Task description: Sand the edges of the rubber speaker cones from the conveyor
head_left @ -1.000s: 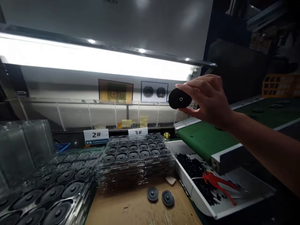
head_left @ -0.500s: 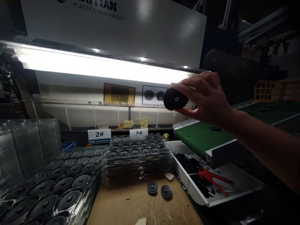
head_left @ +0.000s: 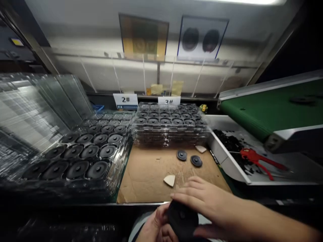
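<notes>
Both hands meet at the bottom edge of the view, in front of the bench. My right hand curls over a round black disc, fingers on its top rim and thumb under it. My left hand comes up from below and grips the disc's left side. Two more black discs lie loose on the brown cardboard mat beyond the hands, with two pale wedge-shaped pieces near them.
Clear plastic trays filled with black discs sit at left, and a stack of them at the back by labels 2# and 3#. A white tray holds black scraps and red pliers. A green conveyor runs at right.
My right hand brought the disc down from in front of the lamp to the bench's near edge. My left hand came into view and took hold of it. The camera tilted downward.
</notes>
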`<state>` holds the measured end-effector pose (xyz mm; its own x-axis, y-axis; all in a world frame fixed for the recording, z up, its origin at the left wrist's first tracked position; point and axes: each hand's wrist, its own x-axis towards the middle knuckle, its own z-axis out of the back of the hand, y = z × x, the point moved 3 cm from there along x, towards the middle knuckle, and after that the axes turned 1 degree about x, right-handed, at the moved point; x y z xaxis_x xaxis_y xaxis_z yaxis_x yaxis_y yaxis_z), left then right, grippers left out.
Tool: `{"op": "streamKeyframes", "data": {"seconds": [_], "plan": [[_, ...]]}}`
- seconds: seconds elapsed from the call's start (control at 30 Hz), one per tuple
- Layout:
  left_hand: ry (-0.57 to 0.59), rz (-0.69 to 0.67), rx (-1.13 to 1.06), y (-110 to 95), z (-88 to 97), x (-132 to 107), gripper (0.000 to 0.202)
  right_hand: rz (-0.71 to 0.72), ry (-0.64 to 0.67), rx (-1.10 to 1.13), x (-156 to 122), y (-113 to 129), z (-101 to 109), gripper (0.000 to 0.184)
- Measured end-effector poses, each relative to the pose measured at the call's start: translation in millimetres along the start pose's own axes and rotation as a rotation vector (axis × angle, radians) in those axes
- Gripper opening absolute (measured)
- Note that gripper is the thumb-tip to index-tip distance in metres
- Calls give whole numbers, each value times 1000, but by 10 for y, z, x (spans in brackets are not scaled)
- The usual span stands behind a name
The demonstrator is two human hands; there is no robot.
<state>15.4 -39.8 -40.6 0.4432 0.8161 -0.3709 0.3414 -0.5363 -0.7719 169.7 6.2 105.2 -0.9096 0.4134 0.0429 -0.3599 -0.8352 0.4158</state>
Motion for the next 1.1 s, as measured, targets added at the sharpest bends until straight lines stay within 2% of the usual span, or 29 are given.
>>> {"op": "streamKeyframes", "data": {"seconds": [0.07, 0.1, 0.2, 0.3, 0.4, 0.47, 0.53, 0.6, 0.67, 0.77, 0.83, 0.9, 1.0, 1.07, 1.1], "plan": [[117, 74, -143, 23, -26, 41, 69, -56, -18, 216, -6, -79, -314, 52], [132, 99, -148, 36, -17, 60, 68, -77, -44, 305, -4, -117, -448, 49], [89, 195, -106, 92, 68, 110, 67, -96, -129, 502, 13, -196, -731, 50], [95, 311, -199, 101, 154, 148, 62, -196, -140, 609, 29, -267, -808, 50], [157, 391, -408, 7, 189, 192, 54, -355, -155, 574, 30, -457, -796, 50], [99, 329, -544, -103, 225, 250, 52, -509, -254, 460, 19, -706, -839, 43], [-30, 216, -649, -201, 284, 324, 48, -689, -380, 343, 9, -995, -963, 37], [-157, 125, -714, -258, 344, 395, 43, -793, -457, 284, 39, -1218, -1153, 33], [-248, 60, -739, -287, 393, 457, 42, -808, -462, 288, 119, -1316, -1357, 30], [-348, -30, -713, -327, 442, 522, 47, -741, -465, 331, 253, -1261, -1546, 24], [-393, -63, -669, -363, 453, 551, 51, -674, -457, 361, 320, -1198, -1553, 24], [-422, -68, -620, -399, 448, 579, 54, -625, -438, 383, 369, -1186, -1450, 22], [-449, -67, -562, -445, 412, 631, 58, -644, -475, 397, 446, -1220, -1100, 22], [-460, -81, -527, -477, 370, 664, 61, -645, -589, 409, 525, -1176, -806, 24], [-458, -82, -508, -493, 345, 676, 61, -599, -655, 413, 574, -1115, -670, 27]]}}
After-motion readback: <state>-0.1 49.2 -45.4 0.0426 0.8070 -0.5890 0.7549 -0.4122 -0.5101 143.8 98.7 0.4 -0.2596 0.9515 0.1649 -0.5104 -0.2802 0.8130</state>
